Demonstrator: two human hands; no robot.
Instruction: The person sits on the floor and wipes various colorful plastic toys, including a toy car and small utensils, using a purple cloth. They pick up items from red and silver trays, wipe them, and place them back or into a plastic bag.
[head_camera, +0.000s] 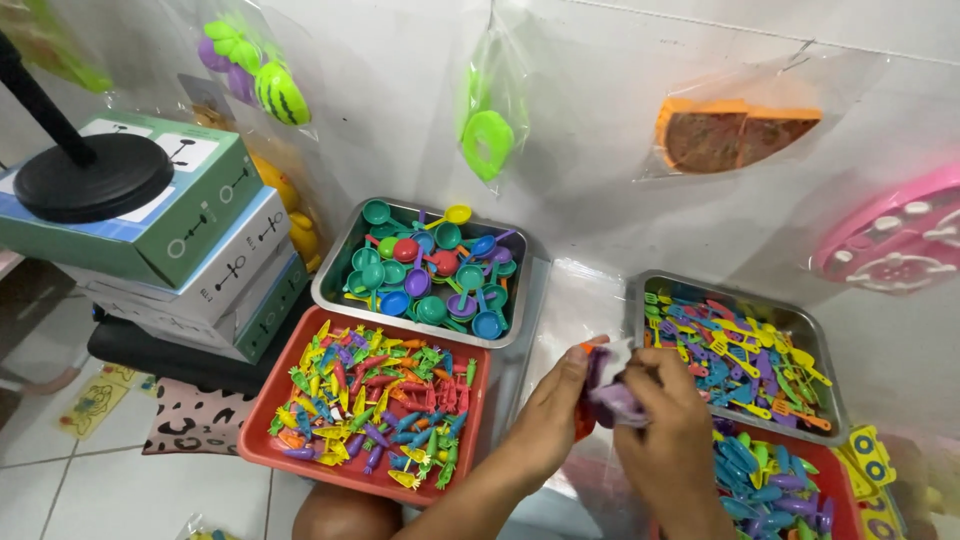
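Nearest, the left hand (550, 415) and right hand (672, 430) met over a gap between trays, both pinching a small clear bag of purple and orange toy pieces (607, 390). It looked light, crinkly and slippery, best gripped at its edges. At ten o'clock lay a red tray (262, 425) of tiny vegetables; farther, a steel tray (330, 280) of toy spoons.

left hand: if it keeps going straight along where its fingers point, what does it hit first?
Probably the purple toy piece both hands pinch; the left hand points up-right into it. Beyond that, likely the metal tray of mixed utensils, though depth is unclear.
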